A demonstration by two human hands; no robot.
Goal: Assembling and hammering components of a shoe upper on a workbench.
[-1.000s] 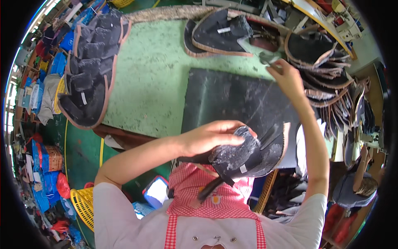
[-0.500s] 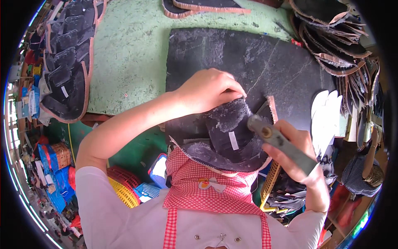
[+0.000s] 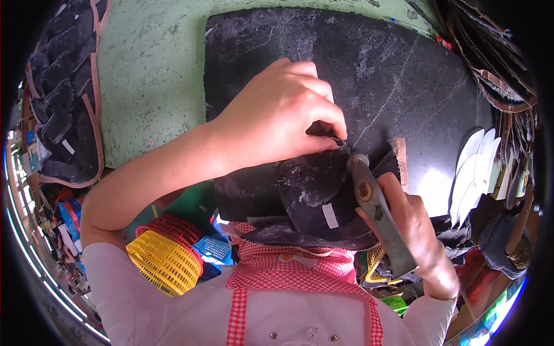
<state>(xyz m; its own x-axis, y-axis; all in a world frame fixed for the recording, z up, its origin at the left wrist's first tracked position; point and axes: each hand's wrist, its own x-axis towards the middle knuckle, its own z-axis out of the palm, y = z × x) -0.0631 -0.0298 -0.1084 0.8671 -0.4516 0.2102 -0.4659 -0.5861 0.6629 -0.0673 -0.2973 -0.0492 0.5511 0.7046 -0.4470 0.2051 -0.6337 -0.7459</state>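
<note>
My left hand (image 3: 283, 106) is closed, thumb and finger pinching the far edge of a black shoe upper (image 3: 309, 187). The upper lies on a dark slab (image 3: 254, 63), its near side hanging curved over the slab's front edge against my red checked apron (image 3: 294, 265). A small white label (image 3: 330, 216) shows on its inside. In my right hand (image 3: 412, 222) is a hammer (image 3: 384, 222), gripped with the head end just right of my left fingertips, over the upper's right part. Whether the hammer touches the upper I cannot tell.
The slab rests on a green table (image 3: 156, 81). Overlapping black uppers (image 3: 63, 104) lie at the left, and a stack of uppers (image 3: 499, 69) stands at the right. White flat pieces (image 3: 476, 164) lie at the slab's right edge. Below left are yellow (image 3: 164, 259) and red baskets (image 3: 173, 230).
The view has come closer to the slab. My left hand has shifted along the upper's far edge, knuckles higher. The hammer head is nearer my left fingertips, its handle swung more toward me.
</note>
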